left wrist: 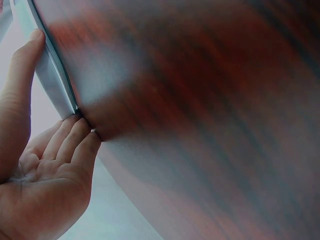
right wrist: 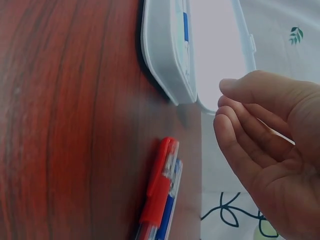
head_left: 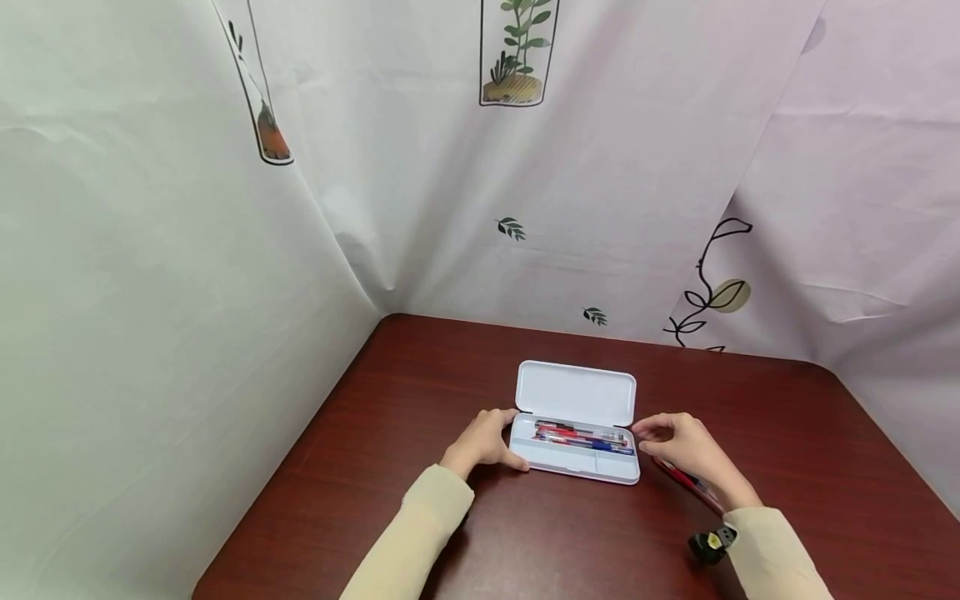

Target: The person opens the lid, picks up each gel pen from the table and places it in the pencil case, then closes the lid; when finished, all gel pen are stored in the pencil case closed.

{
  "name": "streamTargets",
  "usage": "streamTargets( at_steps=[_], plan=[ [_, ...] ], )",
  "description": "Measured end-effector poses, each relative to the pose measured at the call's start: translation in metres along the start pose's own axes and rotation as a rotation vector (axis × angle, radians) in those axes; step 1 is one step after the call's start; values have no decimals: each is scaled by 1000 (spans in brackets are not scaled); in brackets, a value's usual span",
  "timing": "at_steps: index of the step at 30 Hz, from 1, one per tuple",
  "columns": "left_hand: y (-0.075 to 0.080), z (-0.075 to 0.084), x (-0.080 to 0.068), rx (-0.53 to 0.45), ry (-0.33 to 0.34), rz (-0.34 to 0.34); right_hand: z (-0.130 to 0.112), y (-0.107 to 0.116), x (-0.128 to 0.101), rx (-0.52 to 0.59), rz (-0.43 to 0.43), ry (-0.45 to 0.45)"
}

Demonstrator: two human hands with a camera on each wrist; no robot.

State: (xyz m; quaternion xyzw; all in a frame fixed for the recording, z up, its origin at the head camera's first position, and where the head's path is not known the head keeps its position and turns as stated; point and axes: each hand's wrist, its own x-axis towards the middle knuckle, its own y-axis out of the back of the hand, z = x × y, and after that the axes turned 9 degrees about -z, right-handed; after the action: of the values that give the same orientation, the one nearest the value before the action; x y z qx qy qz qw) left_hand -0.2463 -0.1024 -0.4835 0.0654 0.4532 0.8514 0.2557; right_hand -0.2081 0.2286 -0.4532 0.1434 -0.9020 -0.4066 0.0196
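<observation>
A white pencil case [head_left: 577,467] lies open in the middle of the dark red table [head_left: 405,392], its lid [head_left: 576,390] folded back. Several red and blue pens [head_left: 583,436] lie in its tray. My left hand [head_left: 510,437] holds the case's left end; in the left wrist view the thumb [left wrist: 27,50] lies on the case's edge [left wrist: 52,80] and the fingers [left wrist: 75,137] press its corner. My right hand [head_left: 648,429] hovers at the case's right end, fingers loosely curled, holding nothing [right wrist: 222,102]. A red pen [right wrist: 159,185] and a blue pen [right wrist: 171,202] lie on the table under it.
White curtains printed with plants [head_left: 517,50] close in the table on the left, back and right. The table's rounded corners are at the far left and far right. A black camera mount [head_left: 708,546] sits at my right wrist.
</observation>
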Motion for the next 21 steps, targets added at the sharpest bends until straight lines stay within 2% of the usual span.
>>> streamTargets(
  at_steps=[14,21],
  plan=[
    [0,2,-1,-16,4,-6,21,11,-13,-70,23,44],
    [1,1,-1,-3,6,-7,27,13,-17,-79,28,-9]
  ],
)
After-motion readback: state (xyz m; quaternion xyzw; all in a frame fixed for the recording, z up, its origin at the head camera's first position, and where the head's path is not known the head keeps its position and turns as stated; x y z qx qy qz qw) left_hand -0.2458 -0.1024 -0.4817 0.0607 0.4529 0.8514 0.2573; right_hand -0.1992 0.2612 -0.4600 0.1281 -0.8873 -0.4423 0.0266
